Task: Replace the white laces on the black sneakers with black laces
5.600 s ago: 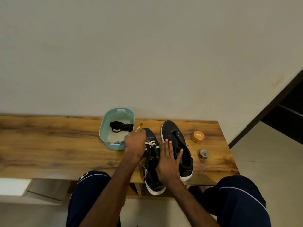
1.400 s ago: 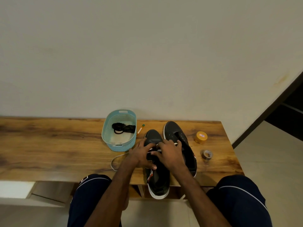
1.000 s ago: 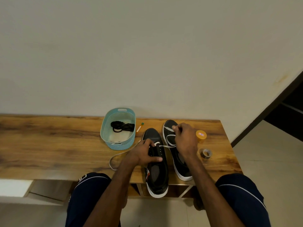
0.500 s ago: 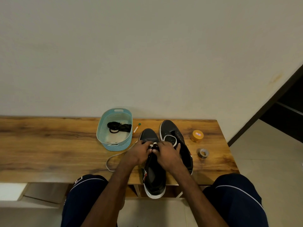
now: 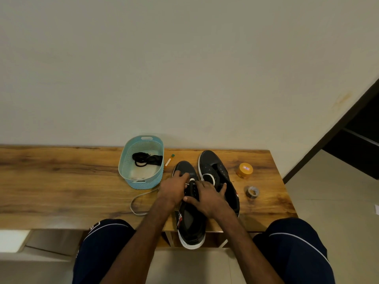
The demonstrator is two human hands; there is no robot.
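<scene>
Bare forearms, dark navy shorts [image 5: 297, 247] (thin white piping curving over each thigh).

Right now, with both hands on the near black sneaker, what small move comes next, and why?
Probably draw the white flat lace out of its last eyelets: it crosses the black white-soled sneaker only near the toe, between left hand and right hand.
</scene>
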